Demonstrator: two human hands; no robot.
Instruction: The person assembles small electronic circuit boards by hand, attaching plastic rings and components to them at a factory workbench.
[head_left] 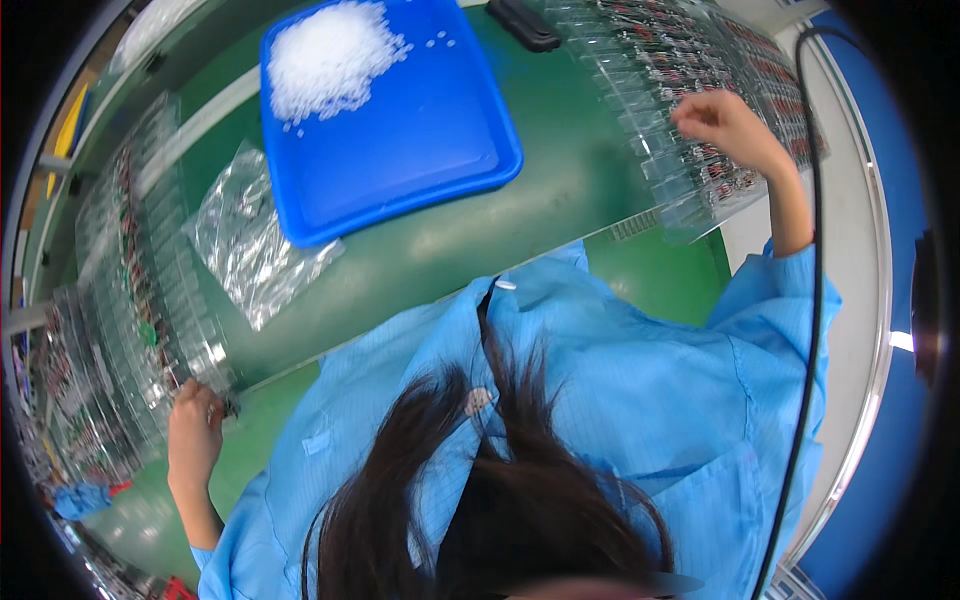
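My left hand (196,425) is at the near end of the left stack of clear plastic trays (185,290), its fingers closed together. A small dark bit shows beside its fingertips, too small to name. Above the clear plastic trays (640,150) on the right is my right hand (728,125), with curled fingers pressed together; whatever may be between them is hidden. Rows of small red, dark and metallic parts fill these right trays. Between my hands lies a blue tray (400,165) with a heap of small white translucent pieces (330,60) in its far left part.
A crumpled clear plastic bag (255,240) lies against the blue tray's left side. Beyond that tray, to its right, is a black elongated object (524,25). The green tabletop (560,150) runs between the tray stacks. A black cable (815,250) hangs down the right side.
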